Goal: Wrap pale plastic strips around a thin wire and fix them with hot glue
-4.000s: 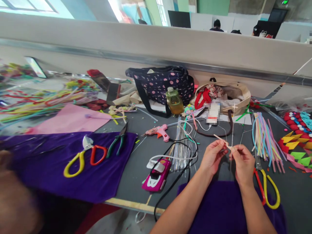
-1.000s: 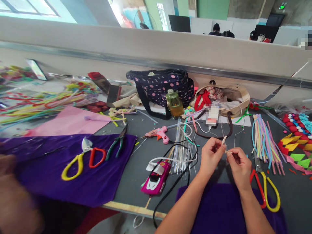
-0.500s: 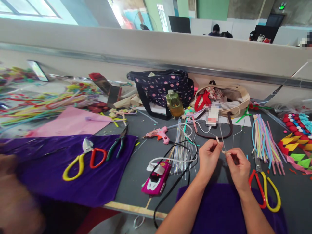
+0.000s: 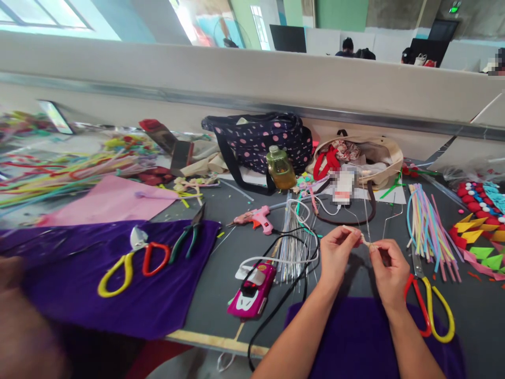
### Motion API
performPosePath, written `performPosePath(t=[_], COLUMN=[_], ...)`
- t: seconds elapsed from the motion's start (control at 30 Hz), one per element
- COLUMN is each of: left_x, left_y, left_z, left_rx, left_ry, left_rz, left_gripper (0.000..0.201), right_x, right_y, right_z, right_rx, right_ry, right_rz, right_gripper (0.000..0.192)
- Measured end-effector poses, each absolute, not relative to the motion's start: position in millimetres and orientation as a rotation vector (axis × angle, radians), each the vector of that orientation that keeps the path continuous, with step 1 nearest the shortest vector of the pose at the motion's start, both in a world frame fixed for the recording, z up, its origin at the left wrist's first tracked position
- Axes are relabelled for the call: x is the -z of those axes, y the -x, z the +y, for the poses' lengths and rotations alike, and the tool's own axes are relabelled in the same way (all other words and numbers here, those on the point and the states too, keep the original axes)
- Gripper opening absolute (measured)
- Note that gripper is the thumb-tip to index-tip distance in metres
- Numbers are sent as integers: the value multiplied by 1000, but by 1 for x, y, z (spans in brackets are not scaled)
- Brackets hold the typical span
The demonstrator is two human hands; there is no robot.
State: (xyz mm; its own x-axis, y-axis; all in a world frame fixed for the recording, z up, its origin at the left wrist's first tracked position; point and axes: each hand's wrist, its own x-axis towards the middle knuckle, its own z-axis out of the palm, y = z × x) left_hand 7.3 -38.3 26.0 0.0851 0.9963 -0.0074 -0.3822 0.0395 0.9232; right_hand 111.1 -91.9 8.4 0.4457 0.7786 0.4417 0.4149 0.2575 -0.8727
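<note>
Above the dark table, my left hand (image 4: 338, 256) pinches one end of a thin cream strip (image 4: 365, 242), its thumb and forefinger pressed together. My right hand (image 4: 389, 266) pinches the other end a little to the right. Whether the strip is a pipe cleaner I cannot tell. Thin wires (image 4: 366, 213) rise from around the fingers. A purple cloth (image 4: 351, 337) lies beneath my forearms. Beside my right wrist are scissors (image 4: 428, 310) with one red and one yellow handle. Pastel pipe cleaners (image 4: 432, 226) lie in a bunch beyond them.
Left of my hands are clear sticks (image 4: 294, 258), a pink glue gun (image 4: 256, 218), a magenta toy-car-shaped device (image 4: 254, 292) and looping cables. Another person's blurred hand (image 4: 23, 316) is by a purple cloth with scissors (image 4: 116, 273) and pliers (image 4: 191, 237). A bottle (image 4: 282, 171) and bags stand behind.
My hands have drawn slightly apart, and the strip stretches more level between them. The wires above my right hand have shifted right. The whole view has moved slightly.
</note>
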Motion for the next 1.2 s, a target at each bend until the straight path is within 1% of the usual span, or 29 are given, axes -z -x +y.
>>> performPosePath(t=[0.1, 0.43, 0.73, 0.83, 1.07, 1.2], left_x=[-25, -20, -19, -19, -23, -24], left_y=[-7, -6, -7, -7, -13, -15], left_z=[-37, -35, -36, -36, -41, -43], left_rx=[-1247, -1062, -1023, -1022, -1022, -1024], left_ry=[-867, -585, -499, -495, -566, -668], left_rz=[860, 635, 557, 552, 633, 689], left_gripper=[24, 29, 30, 32, 35, 31], right_x=[-7, -7, -14, -13, -6, -3], right_y=[-112, -110, -105, -103, -109, -111], right_z=[-92, -86, -87, -88, -88, -87], right_rx=[-397, -813, -1009, -1014, -810, -777], right_ry=[1350, 1130, 1039, 1045, 1144, 1210], right_rz=[-1111, -770, -688, -710, -773, -786], right_gripper=[13, 17, 15, 15, 16, 19])
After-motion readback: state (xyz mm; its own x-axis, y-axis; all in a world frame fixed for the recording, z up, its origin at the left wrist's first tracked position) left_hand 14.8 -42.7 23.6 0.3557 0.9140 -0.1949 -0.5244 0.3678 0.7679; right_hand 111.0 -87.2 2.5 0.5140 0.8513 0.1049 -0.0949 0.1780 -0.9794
